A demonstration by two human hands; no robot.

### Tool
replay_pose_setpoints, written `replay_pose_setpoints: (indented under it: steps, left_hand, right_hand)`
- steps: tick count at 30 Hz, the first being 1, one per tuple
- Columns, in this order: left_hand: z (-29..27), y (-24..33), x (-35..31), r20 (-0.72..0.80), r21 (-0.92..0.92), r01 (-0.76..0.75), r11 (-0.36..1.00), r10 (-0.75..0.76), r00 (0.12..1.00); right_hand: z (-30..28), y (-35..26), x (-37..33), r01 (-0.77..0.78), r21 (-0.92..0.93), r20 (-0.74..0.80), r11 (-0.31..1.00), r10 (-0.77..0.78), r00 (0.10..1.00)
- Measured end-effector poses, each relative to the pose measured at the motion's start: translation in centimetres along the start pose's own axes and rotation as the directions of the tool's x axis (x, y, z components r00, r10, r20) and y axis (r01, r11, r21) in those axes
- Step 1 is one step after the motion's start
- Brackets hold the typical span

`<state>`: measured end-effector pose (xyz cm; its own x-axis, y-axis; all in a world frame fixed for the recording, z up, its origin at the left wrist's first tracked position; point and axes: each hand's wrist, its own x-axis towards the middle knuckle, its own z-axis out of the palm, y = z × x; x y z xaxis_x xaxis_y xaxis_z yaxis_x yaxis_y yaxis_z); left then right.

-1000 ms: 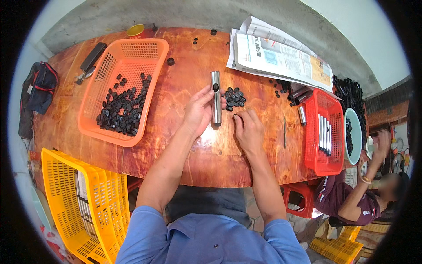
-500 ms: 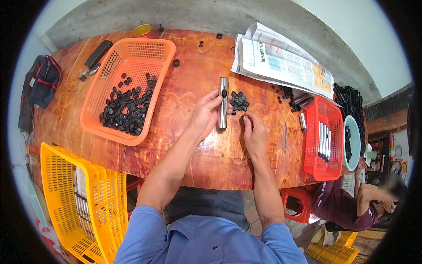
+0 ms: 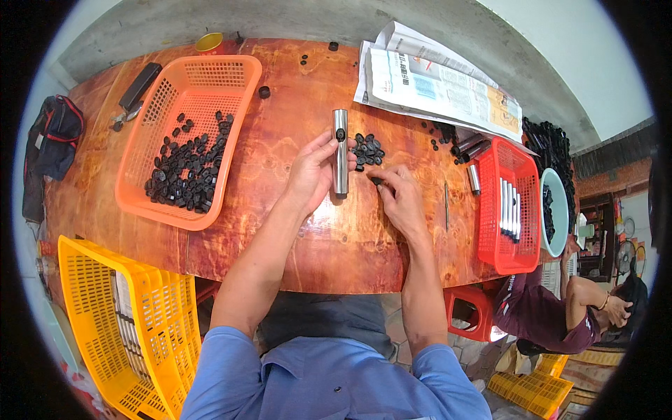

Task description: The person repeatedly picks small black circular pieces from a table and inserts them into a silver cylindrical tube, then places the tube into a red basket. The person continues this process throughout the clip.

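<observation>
Turned the right hand a little, showing more of the small black piece in its grip. On the right, brought the co-worker's hand down from high up.

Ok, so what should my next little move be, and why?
Probably bring the small black piece in your right hand over to the shiny silver metal tube. Your left hand holds that tube, and the piece is close by but not touching it. I can't tell whether the tube's dark oval spot is an opening, so check there first.
</observation>
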<state>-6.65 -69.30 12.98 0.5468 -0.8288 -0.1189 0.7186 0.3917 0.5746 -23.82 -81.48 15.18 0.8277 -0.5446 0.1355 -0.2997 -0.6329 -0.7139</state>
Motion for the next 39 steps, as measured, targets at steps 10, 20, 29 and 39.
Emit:
replay_pose_setpoints:
  steps: [10,20,29,39]
  left_hand:
    - [0.7,-1.1,-0.4,0.039,0.008,0.068,0.998,-0.068,0.997]
    - [0.9,-0.9,-0.5,0.091,-0.021,0.07,0.997,-0.068,0.994]
    - [2.1,-1.3,-1.0,0.119,0.051,0.118,0.992,-0.123,0.985]
    - [2.9,-2.7,-1.5,0.173,0.06,0.123,0.991,-0.132,0.976]
  right_hand:
    - [0.4,0.5,-0.1,-0.025,0.017,-0.112,1.0,0.027,0.993]
    - [0.5,0.9,-0.1,0.018,-0.131,-0.137,0.991,-0.036,0.99]
    - [-1.5,-4.3,-0.1,0.107,-0.01,-0.309,0.994,-0.105,0.945]
    - [-0.9,-3.7,1.0,0.339,-0.291,-0.288,0.895,-0.419,0.861]
